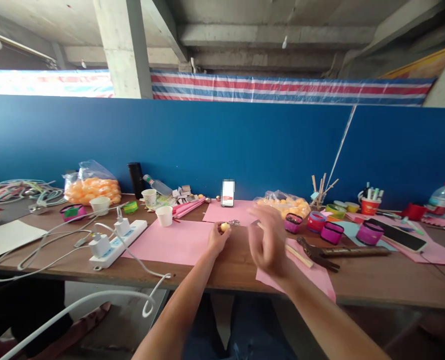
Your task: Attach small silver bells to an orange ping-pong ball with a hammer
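My left hand (216, 241) is closed around a small pale yellow ball (225, 227), with something dark brown beside it that I cannot make out. Just beyond lies a small silvery cluster (235, 223), perhaps metal. My right hand (270, 245) is raised over the table to the right, its fingers smeared by motion, so whether it holds anything is unclear. Below and right of it are a wooden stick (299, 255) on pink paper (322, 282) and a hammer (352, 251) with a dark head. A lit phone (228, 192) stands upright ahead.
At left, a white power strip (134, 235) trails cables near a paper cup (164, 216). Bags of orange-yellow balls (92, 191) stand at left and right. Several purple containers (332, 232) line the right side, near a dark phone (398, 235). A blue partition (207, 140) bounds the back.
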A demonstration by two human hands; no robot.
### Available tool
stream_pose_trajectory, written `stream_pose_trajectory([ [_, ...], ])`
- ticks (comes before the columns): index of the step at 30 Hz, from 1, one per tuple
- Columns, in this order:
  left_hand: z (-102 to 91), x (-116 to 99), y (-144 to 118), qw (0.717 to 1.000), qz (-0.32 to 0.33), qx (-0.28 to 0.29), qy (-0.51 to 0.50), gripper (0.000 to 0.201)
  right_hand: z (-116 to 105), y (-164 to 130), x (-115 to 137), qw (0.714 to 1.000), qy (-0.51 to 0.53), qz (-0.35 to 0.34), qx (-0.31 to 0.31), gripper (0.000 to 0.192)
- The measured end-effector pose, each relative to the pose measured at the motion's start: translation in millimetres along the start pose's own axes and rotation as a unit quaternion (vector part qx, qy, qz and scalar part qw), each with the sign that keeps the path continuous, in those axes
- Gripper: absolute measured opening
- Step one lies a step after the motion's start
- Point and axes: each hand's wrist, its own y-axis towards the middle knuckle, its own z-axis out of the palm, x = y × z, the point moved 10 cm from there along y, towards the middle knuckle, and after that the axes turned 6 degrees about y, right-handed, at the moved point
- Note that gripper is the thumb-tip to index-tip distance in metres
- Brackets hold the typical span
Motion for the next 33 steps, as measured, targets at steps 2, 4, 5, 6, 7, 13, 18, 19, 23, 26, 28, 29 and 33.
stream_pose_trajectory([
  [2, 0.2, 2, 1, 1.000, -0.005, -0.001, 0.001, 0.041, 46, -6, -61, 0.971, -0.074, 0.154, 0.165, 0.027],
  [4, 1.6, 3, 2, 1.000, -0.007, 0.004, -0.002, 0.043, 83, -31, -117, 0.909, -0.132, 0.264, 0.296, 0.024],
  [5, 2.1, 3, 2, 1.000, -0.007, 0.007, -0.003, 0.044, 95, -40, -135, 0.895, -0.138, 0.282, 0.315, 0.020],
  [6, 1.8, 4, 2, 1.000, -0.008, 0.006, -0.002, 0.044, 106, -50, -151, 0.883, -0.144, 0.300, 0.330, 0.018],
  [7, 1.4, 4, 2, 1.000, -0.007, 0.006, -0.002, 0.045, 115, -59, -164, 0.872, -0.152, 0.317, 0.341, 0.017],
  [13, -1.5, 4, 2, 0.999, 0.017, 0.000, 0.041, 0.042, 150, -100, -195, 0.824, -0.191, 0.396, 0.358, 0.019],
  [18, -0.4, -2, -1, 0.998, 0.022, -0.003, 0.059, 0.039, 159, -110, -204, 0.813, -0.210, 0.421, 0.344, 0.023],
  [19, 0.5, -2, -2, 0.998, 0.017, 0.000, 0.061, 0.039, 159, -111, -206, 0.812, -0.210, 0.423, 0.343, 0.023],
  [23, 1.1, -2, -2, 0.997, 0.011, 0.000, 0.070, 0.039, 158, -111, -209, 0.815, -0.203, 0.427, 0.335, 0.023],
  [26, 1.3, -1, -1, 0.998, 0.014, 0.002, 0.068, 0.039, 155, -108, -206, 0.827, -0.193, 0.424, 0.316, 0.022],
  [28, 1.3, -1, -1, 0.998, 0.017, 0.003, 0.065, 0.040, 151, -106, -202, 0.838, -0.182, 0.418, 0.299, 0.021],
  [29, 1.3, -1, -1, 0.998, 0.018, 0.003, 0.065, 0.039, 149, -106, -200, 0.844, -0.175, 0.414, 0.291, 0.020],
  [33, -0.2, -5, -2, 0.997, 0.016, -0.003, 0.077, 0.038, 140, -106, -192, 0.869, -0.128, 0.398, 0.265, 0.014],
])
